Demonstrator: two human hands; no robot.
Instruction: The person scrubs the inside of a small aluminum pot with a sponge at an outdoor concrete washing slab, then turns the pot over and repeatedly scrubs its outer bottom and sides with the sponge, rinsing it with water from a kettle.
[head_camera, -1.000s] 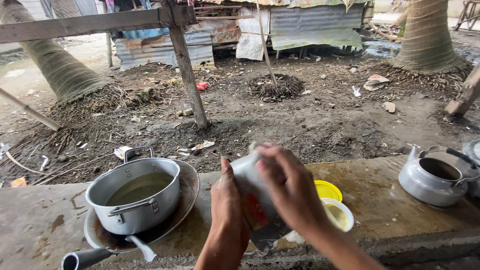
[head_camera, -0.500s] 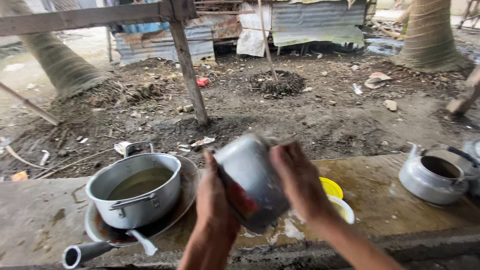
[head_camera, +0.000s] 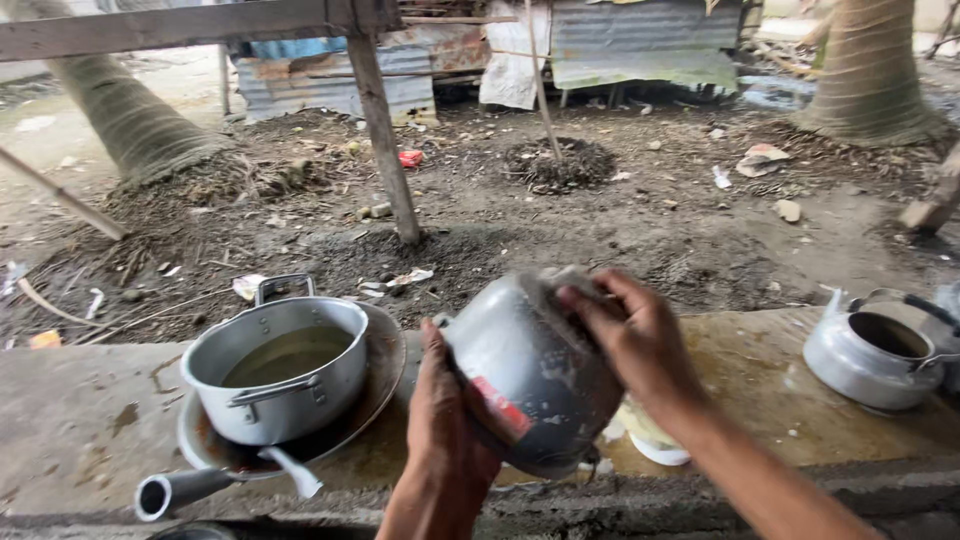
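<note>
Fingers (head_camera: 590, 300) of the right hand (head_camera: 640, 345) press a rag on the tilted pot (head_camera: 530, 375), which the left hand (head_camera: 445, 420) grips above the surface (head_camera: 760, 370), so the step seems scrubbing, and turning comes next.

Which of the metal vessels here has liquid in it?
The two-handled pot on the left, sitting in a pan; the held pot is tipped over and the kettle looks empty.

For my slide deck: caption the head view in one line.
Two hands, left hand and right hand, grip a tilted metal pot over a concrete ledge.
</note>
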